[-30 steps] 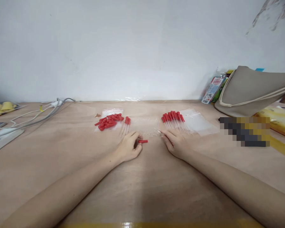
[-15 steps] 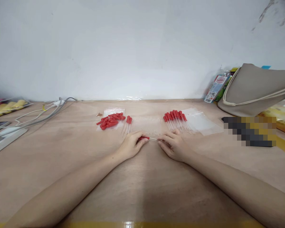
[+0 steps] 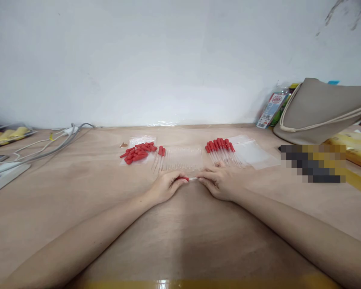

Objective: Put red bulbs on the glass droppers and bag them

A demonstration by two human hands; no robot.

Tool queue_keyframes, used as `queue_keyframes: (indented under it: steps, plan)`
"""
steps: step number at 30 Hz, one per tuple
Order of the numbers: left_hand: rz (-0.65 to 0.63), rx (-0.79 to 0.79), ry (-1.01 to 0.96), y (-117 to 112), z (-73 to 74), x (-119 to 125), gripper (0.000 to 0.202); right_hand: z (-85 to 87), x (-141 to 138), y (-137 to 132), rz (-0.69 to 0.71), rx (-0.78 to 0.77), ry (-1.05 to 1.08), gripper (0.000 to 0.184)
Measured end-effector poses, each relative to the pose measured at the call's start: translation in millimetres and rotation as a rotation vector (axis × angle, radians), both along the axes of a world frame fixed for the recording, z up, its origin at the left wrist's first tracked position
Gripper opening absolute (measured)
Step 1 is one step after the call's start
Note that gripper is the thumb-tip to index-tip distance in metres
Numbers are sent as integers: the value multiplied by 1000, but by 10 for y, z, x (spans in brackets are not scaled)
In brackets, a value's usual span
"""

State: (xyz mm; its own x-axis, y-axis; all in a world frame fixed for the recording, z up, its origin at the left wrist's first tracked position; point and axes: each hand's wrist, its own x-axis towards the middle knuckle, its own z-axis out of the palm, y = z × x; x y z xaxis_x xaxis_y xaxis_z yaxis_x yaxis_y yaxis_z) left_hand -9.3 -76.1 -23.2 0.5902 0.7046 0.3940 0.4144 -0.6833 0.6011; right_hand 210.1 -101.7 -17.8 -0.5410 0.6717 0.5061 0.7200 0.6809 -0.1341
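My left hand (image 3: 167, 185) pinches a red rubber dropper bulb (image 3: 185, 178), mostly covered by the fingers. My right hand (image 3: 218, 182) grips a thin clear glass tube (image 3: 193, 178), whose end meets the bulb's mouth between the two hands. Just beyond lies a row of bare clear tubes (image 3: 183, 158). To its left are two droppers with red bulbs (image 3: 161, 151), and further left a pile of loose red bulbs (image 3: 138, 153) on a clear plastic bag. Behind my right hand several droppers with red bulbs (image 3: 219, 145) lie side by side.
A clear zip bag (image 3: 255, 152) lies at right of the droppers. Beyond it stand a grey-beige bag (image 3: 327, 108) with a cord and a labelled packet (image 3: 270, 110). Cables (image 3: 69, 138) and a white flat object (image 3: 9, 176) lie at left. A wall closes off the back.
The hands have come slightly closer, and less of the red bulb shows between them. The whole view has shifted a little.
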Motion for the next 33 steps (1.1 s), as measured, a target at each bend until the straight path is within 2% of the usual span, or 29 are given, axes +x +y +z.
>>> queue_keyframes:
  steps: [9,15,24,29,33]
  plan:
    - [19,88,74,-7,-1,-3,19,-63,-65,-2,-29,62,-87,25]
    - [-13,146,120,-8,-6,-9,18,-27,-140,-16,-31,7,-139,26]
    - [-28,225,116,22,-20,-20,17,-86,-196,20,17,-125,-52,24]
    - [-67,308,89,63,35,-41,13,86,-221,-6,17,-215,-37,25]
    - [28,270,10,85,31,-64,21,331,-161,10,-9,-290,-142,24]
